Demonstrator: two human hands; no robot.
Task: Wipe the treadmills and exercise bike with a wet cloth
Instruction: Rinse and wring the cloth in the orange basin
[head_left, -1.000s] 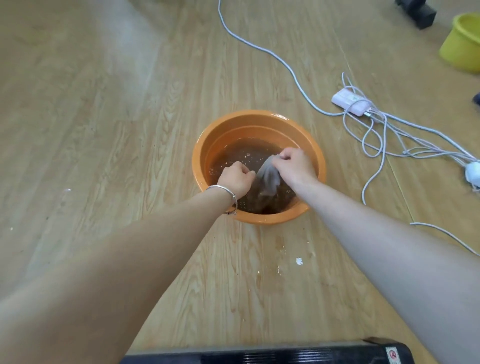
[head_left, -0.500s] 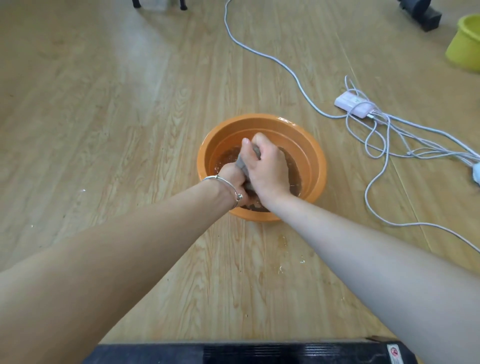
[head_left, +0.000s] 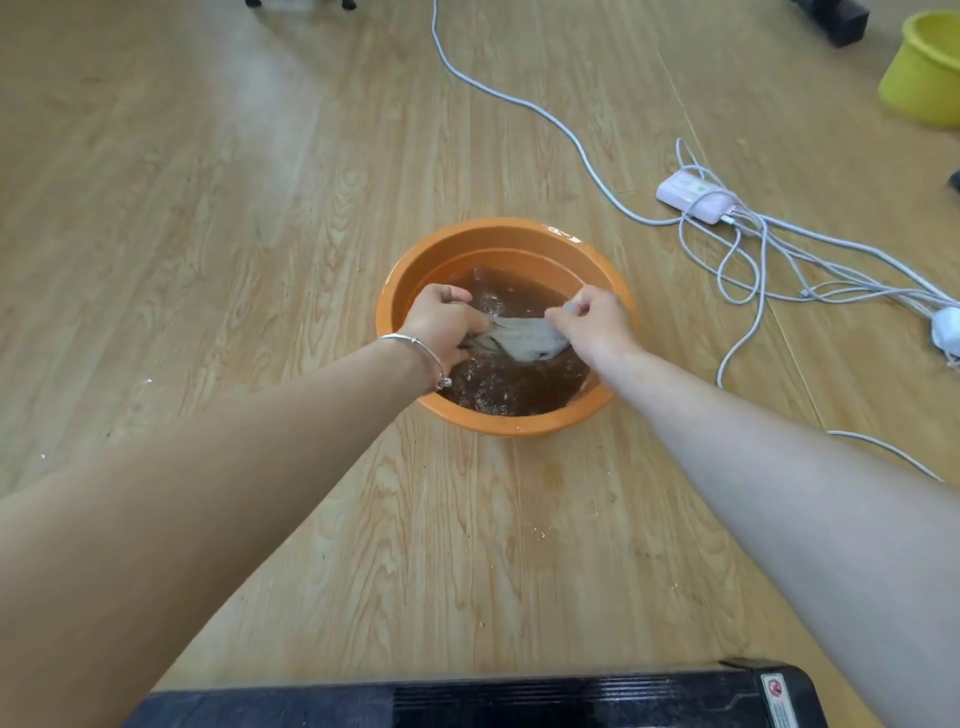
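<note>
Both hands are down in the orange basin on the wooden floor, working over murky brown water. The left hand, a silver bracelet on its wrist, has its fingers curled round one end of the pale grey cloth; the right hand pinches the other end with fingers bent tight — the wet cloth is stretched between them, just above the water, its lower edge sagging toward the surface. Off to the right, a white power strip lies on the floor with a tangle of pale cables running from it, well apart from the basin. A yellow bucket sits at the far right edge. At the bottom of the view, the black edge of a treadmill lies across the floor — a red-and-white warning sticker on its right corner.
</note>
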